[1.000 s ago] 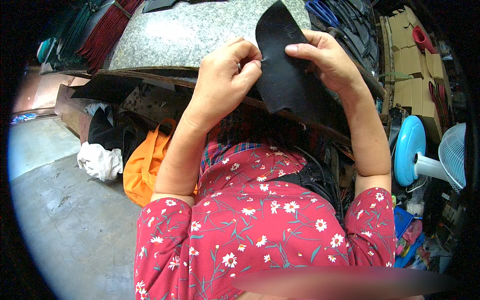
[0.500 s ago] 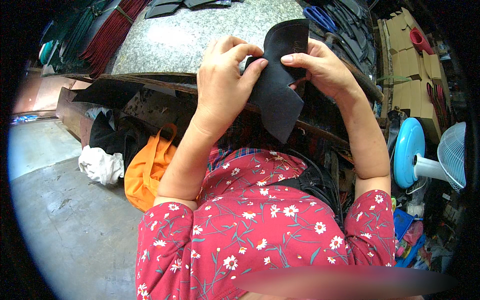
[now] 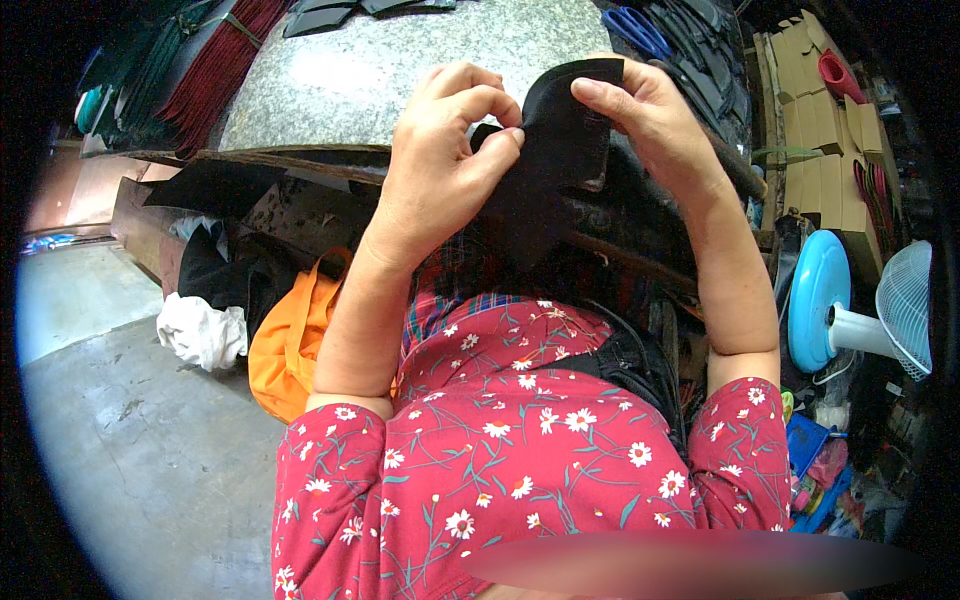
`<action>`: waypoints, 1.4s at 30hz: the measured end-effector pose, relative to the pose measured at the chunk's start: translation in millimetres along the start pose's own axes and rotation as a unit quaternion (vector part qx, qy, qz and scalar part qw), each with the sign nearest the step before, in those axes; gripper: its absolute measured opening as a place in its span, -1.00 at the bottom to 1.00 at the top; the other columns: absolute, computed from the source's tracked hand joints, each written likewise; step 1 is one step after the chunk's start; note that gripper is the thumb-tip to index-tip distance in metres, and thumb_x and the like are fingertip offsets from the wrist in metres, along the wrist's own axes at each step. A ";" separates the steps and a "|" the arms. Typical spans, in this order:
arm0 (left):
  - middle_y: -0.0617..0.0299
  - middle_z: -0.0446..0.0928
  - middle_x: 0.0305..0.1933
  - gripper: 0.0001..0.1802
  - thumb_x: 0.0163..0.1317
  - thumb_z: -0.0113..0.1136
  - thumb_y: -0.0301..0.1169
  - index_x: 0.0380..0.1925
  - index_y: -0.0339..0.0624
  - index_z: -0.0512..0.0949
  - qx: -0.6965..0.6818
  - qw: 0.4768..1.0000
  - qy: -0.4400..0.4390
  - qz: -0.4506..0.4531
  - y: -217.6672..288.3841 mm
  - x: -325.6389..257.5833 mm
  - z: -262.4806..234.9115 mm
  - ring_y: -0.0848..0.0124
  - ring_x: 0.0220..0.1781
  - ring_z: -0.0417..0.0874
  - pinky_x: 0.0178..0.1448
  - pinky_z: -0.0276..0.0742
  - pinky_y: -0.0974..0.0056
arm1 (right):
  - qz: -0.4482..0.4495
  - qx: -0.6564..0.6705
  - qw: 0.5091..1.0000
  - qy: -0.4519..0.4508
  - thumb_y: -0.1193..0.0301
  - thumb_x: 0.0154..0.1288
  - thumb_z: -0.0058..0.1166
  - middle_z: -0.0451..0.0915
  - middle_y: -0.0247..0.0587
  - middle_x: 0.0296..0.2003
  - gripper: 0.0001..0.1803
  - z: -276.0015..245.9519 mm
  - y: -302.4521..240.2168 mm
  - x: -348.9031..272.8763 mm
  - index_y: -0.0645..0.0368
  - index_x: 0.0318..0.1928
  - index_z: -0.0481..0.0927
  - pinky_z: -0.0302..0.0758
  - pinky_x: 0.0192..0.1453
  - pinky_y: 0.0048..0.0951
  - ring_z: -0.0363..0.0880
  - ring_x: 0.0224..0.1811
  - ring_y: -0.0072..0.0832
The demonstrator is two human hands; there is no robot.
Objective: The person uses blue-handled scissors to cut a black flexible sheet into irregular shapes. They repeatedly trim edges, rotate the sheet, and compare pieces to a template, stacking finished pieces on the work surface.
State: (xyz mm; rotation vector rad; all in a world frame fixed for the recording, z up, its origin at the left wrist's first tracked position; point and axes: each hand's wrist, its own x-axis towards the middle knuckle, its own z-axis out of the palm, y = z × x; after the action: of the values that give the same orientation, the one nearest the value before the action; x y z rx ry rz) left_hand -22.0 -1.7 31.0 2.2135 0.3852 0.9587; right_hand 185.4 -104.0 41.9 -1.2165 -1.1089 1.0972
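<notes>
Between my two hands, above the near edge of the worktable, hangs a dark, flexible cut piece [image 3: 560, 130] that looks like black leather. Its top edge is curved, and its lower part fades into the shadow under the table. My left hand [image 3: 450, 150] is closed, with thumb and forefinger pinching the left edge of the piece. On the other side my right hand [image 3: 655, 125] grips the upper right corner, thumb in front and the other fingers hidden behind it.
The table has a speckled stone top [image 3: 300, 110]. Bundled red strips [image 3: 220, 70] lie at its left. Blue scissor-like handles [image 3: 640, 35] and black cut pieces [image 3: 705, 70] lie right. Cardboard boxes [image 3: 815, 130], a blue-and-white fan [image 3: 820, 300] and an orange bag [image 3: 290, 350] stand around.
The black piece has turned, and its pointed lower part now hangs in shadow. My right hand has shifted slightly right toward its upper corner. The left hand has moved a little left and down.
</notes>
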 end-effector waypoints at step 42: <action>0.19 0.64 -0.34 -0.92 0.06 0.38 -0.42 -0.46 -0.14 0.67 0.097 0.986 0.131 0.025 6.6 -2.2 25.1 0.17 -0.06 0.60 0.18 0.34 0.03 | 0.035 -0.031 0.995 -0.085 0.36 0.29 0.35 0.60 -0.48 -0.35 -0.81 -7.2 9.0 7.9 0.15 -0.19 0.63 0.63 -0.29 -0.60 0.59 -0.31 -0.72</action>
State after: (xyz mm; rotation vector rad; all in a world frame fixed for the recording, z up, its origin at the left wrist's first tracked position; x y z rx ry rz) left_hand -5.2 -19.4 22.0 2.2824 0.5672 1.2939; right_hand 193.4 -96.8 33.0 -1.2366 -1.2444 1.2460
